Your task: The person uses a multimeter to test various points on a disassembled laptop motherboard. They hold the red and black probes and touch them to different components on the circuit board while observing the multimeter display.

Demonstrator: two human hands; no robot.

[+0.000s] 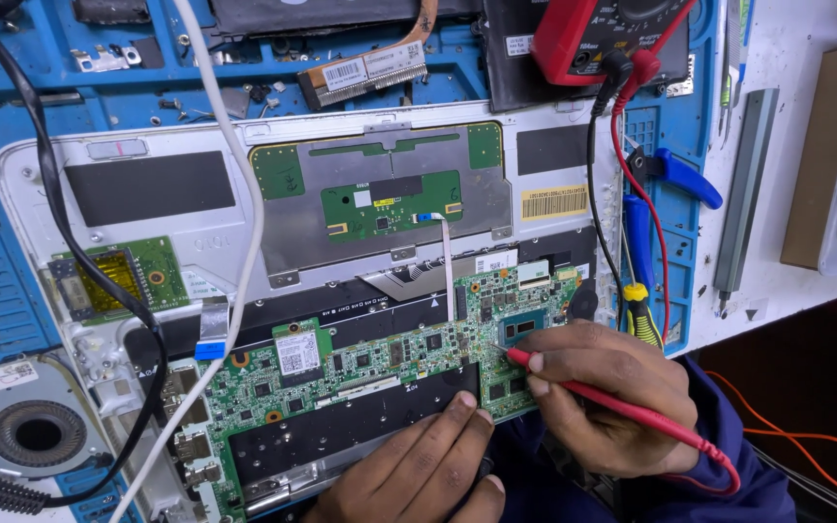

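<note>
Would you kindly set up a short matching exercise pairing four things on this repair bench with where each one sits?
Things:
1. red probe
2. cooling fan
3. red meter
4. touchpad board

Places:
A. top edge of the view, leads plugged in
B. lower left corner, beside the laptop shell
C. in the right hand, tip on the green board
D. middle of the grey laptop shell

Pairs: 1-C, 2-B, 3-A, 4-D
</note>
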